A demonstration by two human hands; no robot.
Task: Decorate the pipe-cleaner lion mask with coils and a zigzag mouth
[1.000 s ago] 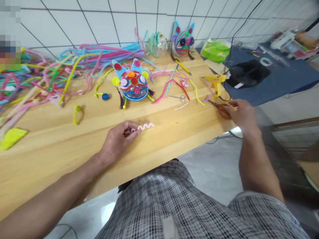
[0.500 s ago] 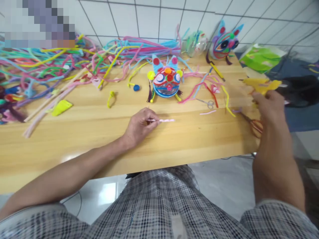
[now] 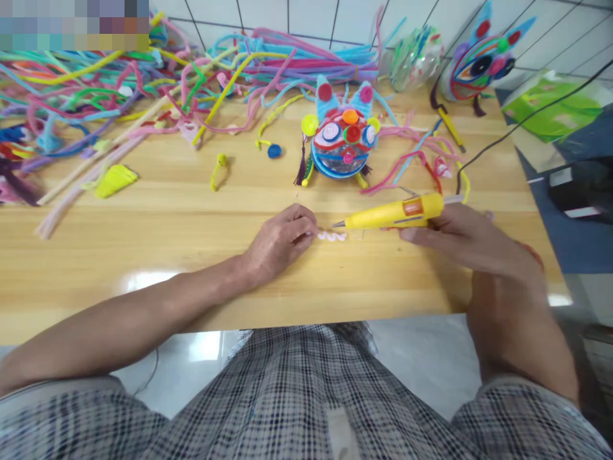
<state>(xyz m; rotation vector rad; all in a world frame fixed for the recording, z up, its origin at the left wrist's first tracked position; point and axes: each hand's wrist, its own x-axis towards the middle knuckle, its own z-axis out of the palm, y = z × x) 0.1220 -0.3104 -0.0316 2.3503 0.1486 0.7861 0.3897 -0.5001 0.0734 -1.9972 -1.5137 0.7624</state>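
Pinching one end of a wavy pink strip (image 3: pixel 331 237), the left hand (image 3: pixel 278 246) has its fingers closed together, with the strip's free part sticking out to their right, low over the table (image 3: pixel 153 246). The fingers of the right hand (image 3: pixel 472 239) are wrapped round a yellow glue gun (image 3: pixel 383 214), whose nozzle comes close to the strip, just right of the left fingertips. The strip is already bent into waves, but no glue shows on it and it appears joined to nothing. Beyond the left fingers, a toy head (image 3: pixel 342 152) already carries ears, eyes and a nose; a blue disc (image 3: pixel 274 151) and a yellow loop (image 3: pixel 219 171) lie loose to its left, apparently unattached. The strip's pinched end is hidden inside the left fingers. Whether the nozzle touches the strip, and whether a finger presses the trigger, I cannot tell. Far left of the fingers, a pile of fuzzy sticks (image 3: pixel 119 96) is cut off, partly under blurred blocks.
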